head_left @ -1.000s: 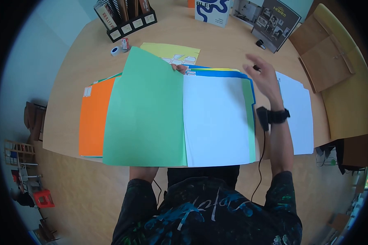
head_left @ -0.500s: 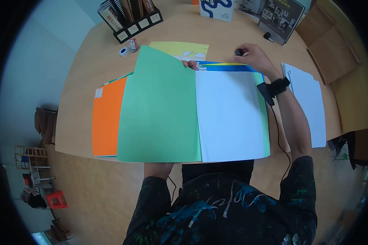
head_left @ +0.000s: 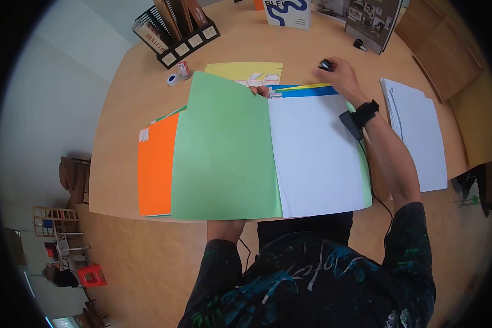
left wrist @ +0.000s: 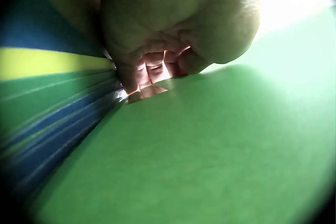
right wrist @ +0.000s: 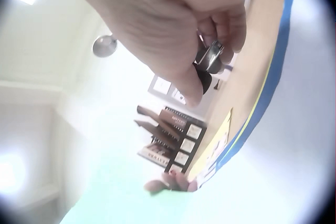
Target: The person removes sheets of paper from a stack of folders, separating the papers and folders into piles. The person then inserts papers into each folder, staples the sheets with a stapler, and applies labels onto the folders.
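A green folder (head_left: 224, 153) lies spread on top of a stack, its left cover raised and a sheaf of white paper (head_left: 317, 153) on its right side. Behind that cover is my left hand (left wrist: 178, 19), mostly hidden in the head view; its curled fingers grip the cover near the top of the fold. Past the folder's upper right corner, my right hand (head_left: 339, 76) pinches a small black-and-silver tool (right wrist: 210, 58) between thumb and fingers. The tool's exact kind I cannot tell. Blue and yellow folders (head_left: 306, 90) show beneath the green one.
An orange folder (head_left: 157, 164) lies at the left, a stack of white paper (head_left: 418, 131) at the right. Farther back are a yellow sheet with labels (head_left: 240, 70), a tape roll (head_left: 173, 80), a small red box (head_left: 183, 69), a file holder (head_left: 188, 46) and an upright grey book (head_left: 372, 24).
My right hand has moved back and inward, over the stack's upper right corner, bringing the small tool along. The left hand keeps its place at the cover. The head view has shifted.
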{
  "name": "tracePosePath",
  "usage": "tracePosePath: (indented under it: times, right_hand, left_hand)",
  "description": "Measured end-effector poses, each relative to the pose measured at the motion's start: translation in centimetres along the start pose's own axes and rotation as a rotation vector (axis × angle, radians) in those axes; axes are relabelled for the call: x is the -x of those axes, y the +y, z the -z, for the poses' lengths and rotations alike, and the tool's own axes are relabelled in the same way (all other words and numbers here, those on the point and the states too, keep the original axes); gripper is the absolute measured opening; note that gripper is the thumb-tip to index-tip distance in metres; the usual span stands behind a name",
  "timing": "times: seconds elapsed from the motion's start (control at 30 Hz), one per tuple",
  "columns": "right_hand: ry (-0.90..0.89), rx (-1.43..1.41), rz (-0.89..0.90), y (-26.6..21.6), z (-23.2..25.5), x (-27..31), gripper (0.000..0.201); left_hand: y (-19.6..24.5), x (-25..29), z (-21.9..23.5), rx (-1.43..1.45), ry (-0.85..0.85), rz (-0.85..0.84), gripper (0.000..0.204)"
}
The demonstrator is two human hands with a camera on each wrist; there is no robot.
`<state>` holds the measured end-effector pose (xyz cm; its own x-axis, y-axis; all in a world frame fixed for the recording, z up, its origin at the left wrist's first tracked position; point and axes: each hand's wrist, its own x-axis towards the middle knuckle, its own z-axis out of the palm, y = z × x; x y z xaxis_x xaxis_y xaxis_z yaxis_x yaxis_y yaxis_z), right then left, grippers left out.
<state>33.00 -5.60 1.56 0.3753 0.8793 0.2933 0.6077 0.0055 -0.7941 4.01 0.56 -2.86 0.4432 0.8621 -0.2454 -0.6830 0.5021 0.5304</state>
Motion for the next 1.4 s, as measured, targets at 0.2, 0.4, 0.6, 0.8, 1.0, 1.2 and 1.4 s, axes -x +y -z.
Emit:
tracePosePath:
  times: [0.2,0.4,0.6,0.8,1.0,1.2,1.4]
  right_hand:
    - [0.119,0.121,-0.118,5.9,5.8,0.6,0.042]
    - [0.115,0.309,-0.148,4.8,7.0,1.4,0.048]
    - [0.461,0.502,0.098,2.1,6.6,3.2,0.039]
    - [-0.501,0.174,0.018,-5.2,6.4,9.5,0.047]
    - [-0.710,0.328,0.099,-4.6,5.1,10.5,0.077]
    - [-0.755,0.308,0.059,-3.0,5.3,10.9,0.075]
    - [-0.445,-0.357,-0.050,1.7,4.7,12.1,0.061]
  left_hand:
    - [-0.3,0.3,-0.9,0.075,0.050,0.022,0.013]
    - [0.3,1.9,-3.0,-0.494,0.026,-0.060,0.013]
    - [0.3,1.8,-2.5,-0.523,0.066,-0.012,0.012]
    - [2.1,3.1,-5.1,-0.668,0.060,0.125,0.011]
    - [-0.2,3.6,-5.2,-0.703,0.078,-0.130,0.025]
    - [-1.6,3.0,-4.0,-1.039,-0.138,-0.337,0.047]
    - [-1.8,3.3,-3.6,-0.984,-0.192,-0.316,0.041]
